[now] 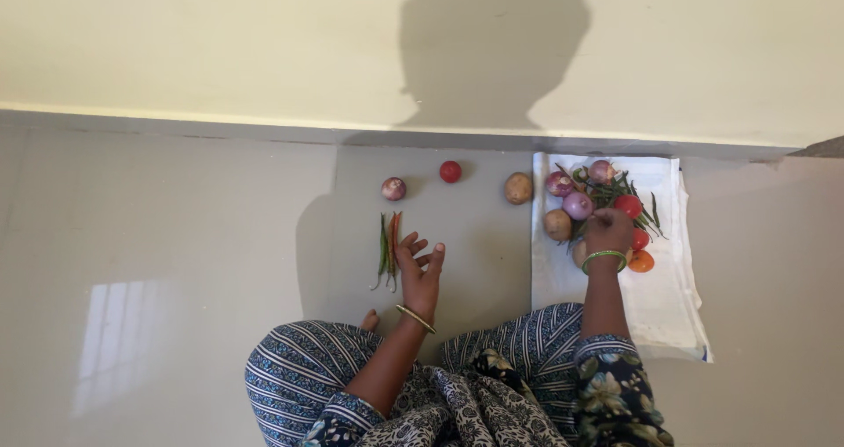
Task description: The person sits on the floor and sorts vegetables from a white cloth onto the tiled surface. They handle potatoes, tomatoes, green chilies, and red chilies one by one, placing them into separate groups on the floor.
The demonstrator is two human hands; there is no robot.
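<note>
Left hand: the left hand rests on the floor with fingers spread and open, holding nothing, just right of the chillies.
Right hand: the right hand is curled down into the pile of vegetables on the cloth; whether it grips anything I cannot tell, since the fingers are hidden.
Chillies: a small bunch of green and red chillies lies straight on the floor, just beside the left fingertips.
Loose row: a small onion, a tomato and a potato sit apart from one another on the floor, near the wall's base.
Cloth: a white cloth is spread on the floor to the right; its left edge runs just right of the potato, its far edge meets the wall base, and its near half is bare.
Pile: onions, another potato, tomatoes and green chillies crowd the cloth's far end around the right hand.
Wall: a pale wall closes the far side.
Open room: wide bare floor lies to the left of the chillies and to the right of the cloth.
</note>
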